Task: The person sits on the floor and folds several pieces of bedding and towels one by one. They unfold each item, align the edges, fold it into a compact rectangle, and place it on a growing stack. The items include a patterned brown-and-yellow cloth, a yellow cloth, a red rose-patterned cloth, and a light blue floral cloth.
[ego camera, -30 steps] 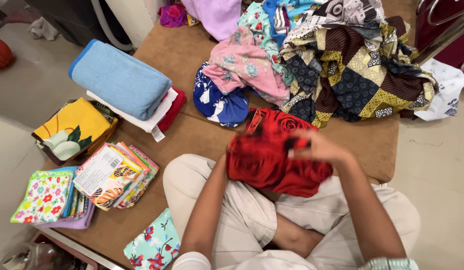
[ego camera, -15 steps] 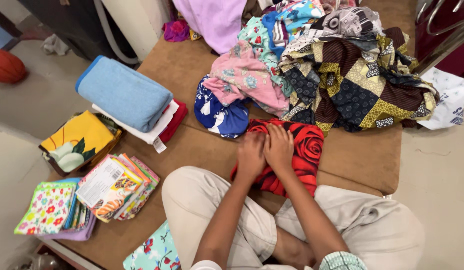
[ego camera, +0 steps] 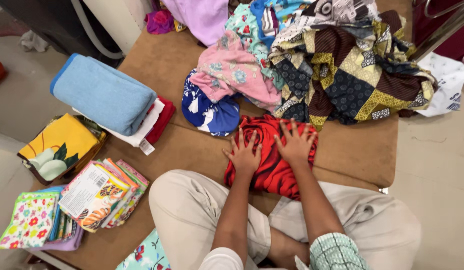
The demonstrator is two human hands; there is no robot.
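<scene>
A red cloth with a black rose print (ego camera: 272, 172) lies flat on the brown cushioned surface (ego camera: 352, 150), partly over my knee. My left hand (ego camera: 243, 154) presses on its left side, fingers spread. My right hand (ego camera: 294, 144) lies flat on its upper right part, fingers also spread. Neither hand grips the cloth. Just beyond my hands sits a crumpled blue cloth with white print (ego camera: 209, 112) and a pink floral cloth (ego camera: 237, 75).
A heap of unfolded patterned cloths (ego camera: 352, 70) fills the far right. At the left are a folded blue towel (ego camera: 99, 92) on white and red cloths, a yellow folded cloth (ego camera: 57, 145), and stacks of folded printed cloths (ego camera: 99, 192). A teal floral cloth (ego camera: 147, 255) lies near my left knee.
The red cloth was held bunched up in both hands; now it lies spread on the surface, and both hands rest flat on it.
</scene>
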